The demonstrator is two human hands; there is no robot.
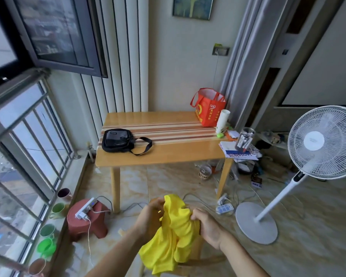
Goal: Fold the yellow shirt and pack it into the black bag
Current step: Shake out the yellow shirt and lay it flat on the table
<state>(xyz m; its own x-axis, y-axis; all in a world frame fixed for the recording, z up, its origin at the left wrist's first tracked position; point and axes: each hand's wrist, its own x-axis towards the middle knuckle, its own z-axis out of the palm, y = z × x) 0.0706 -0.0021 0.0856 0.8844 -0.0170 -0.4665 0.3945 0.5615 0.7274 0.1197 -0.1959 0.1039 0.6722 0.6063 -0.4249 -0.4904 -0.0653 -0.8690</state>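
Note:
The yellow shirt (174, 232) hangs bunched and unfolded in front of me, low in the head view, over the floor. My left hand (151, 211) grips its upper left edge. My right hand (206, 224) pinches the fabric at its upper right. The black bag (117, 140) lies flat on the left part of the wooden table (168, 154), its strap (143, 146) looped out to the right. Both hands are well in front of the table, apart from the bag.
A red tote bag (208, 106) and a white tube (222, 120) stand at the table's back right. Papers and a pen jar (245, 139) sit to the right. A white standing fan (320, 144) is at right, a red stool (87, 218) with a power strip at left, cables on the floor.

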